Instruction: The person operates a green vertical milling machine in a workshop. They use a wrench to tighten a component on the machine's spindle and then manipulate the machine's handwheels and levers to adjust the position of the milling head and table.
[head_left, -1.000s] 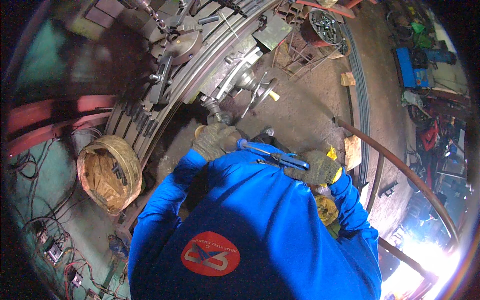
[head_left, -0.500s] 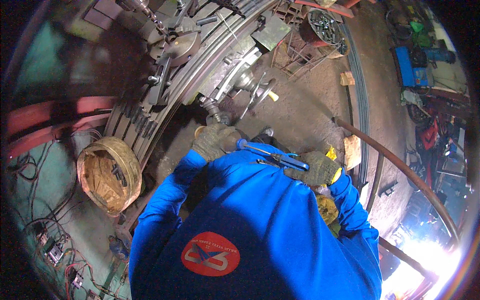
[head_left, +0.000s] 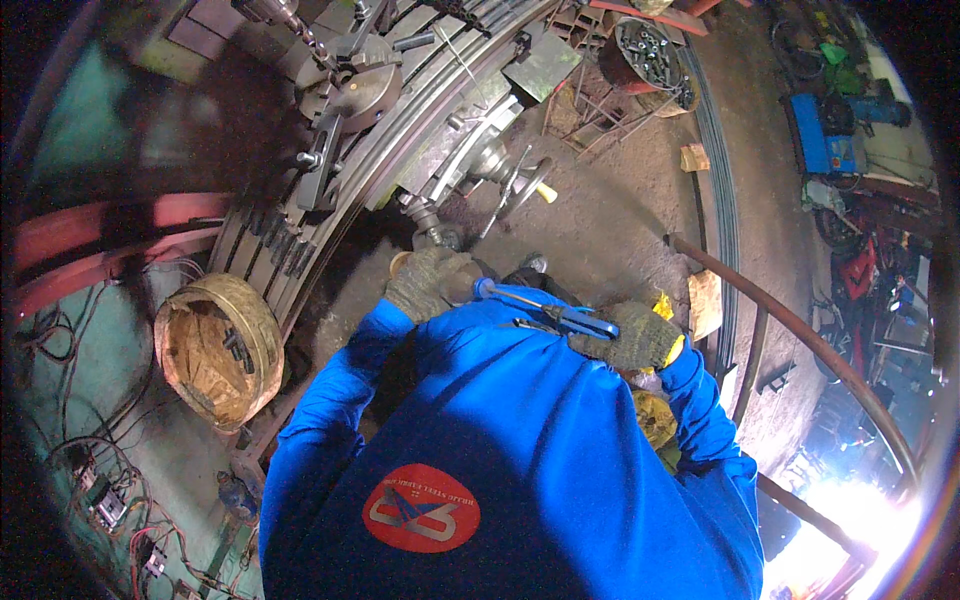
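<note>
Hardly anything has moved since before: the long blue tool (head_left: 568, 319) slants across the blue shirt (head_left: 570, 400), one end right by the right hand (head_left: 634, 338), the other near the left hand (head_left: 426, 283), and I can't tell if either hand's fingers grip it

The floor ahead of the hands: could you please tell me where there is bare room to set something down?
The brown floor looks bare between the handwheel and rusty pipe; another patch lies between the grey bars and blue box. The machine bed is crowded with dark metal pieces.
</note>
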